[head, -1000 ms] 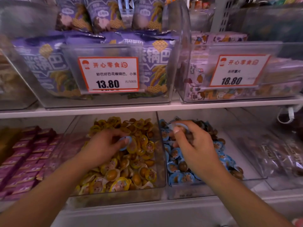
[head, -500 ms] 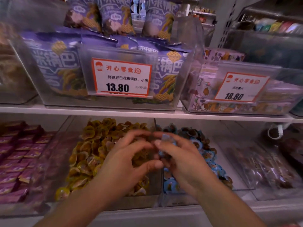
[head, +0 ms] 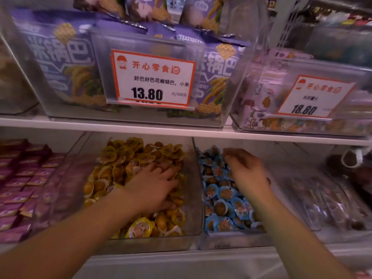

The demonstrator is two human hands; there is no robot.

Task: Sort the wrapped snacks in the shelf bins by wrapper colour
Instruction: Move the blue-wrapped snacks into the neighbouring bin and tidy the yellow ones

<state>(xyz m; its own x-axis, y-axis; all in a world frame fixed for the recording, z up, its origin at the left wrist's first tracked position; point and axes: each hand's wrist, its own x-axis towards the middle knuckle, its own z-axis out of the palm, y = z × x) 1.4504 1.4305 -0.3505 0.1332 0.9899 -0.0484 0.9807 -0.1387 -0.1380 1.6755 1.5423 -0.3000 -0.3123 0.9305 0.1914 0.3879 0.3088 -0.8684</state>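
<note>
A clear bin (head: pixel 153 243) on the lower shelf holds several yellow-wrapped snacks (head: pixel 120 158). Right beside it, another clear bin (head: pixel 231 239) holds several blue-wrapped snacks (head: pixel 223 195). My left hand (head: pixel 155 186) lies palm down on the yellow pile with its fingers spread and holds nothing. Over the back half of the blue pile, my right hand (head: pixel 247 172) hovers with its fingers loosely bent down. I see no wrapper in it, though it is blurred.
Purple-pink packets (head: pixel 20 188) fill the bin to the left, and clear-wrapped dark snacks (head: pixel 332 200) the bin to the right. The upper shelf edge (head: pixel 181 131) runs just above the bins, carrying boxes of purple bags (head: pixel 66 63) with price tags (head: pixel 153 79).
My hands met over the wall between the two bins, a blue snack between them, then parted. My left hand went back onto the yellow pile and my right hand over the blue pile.
</note>
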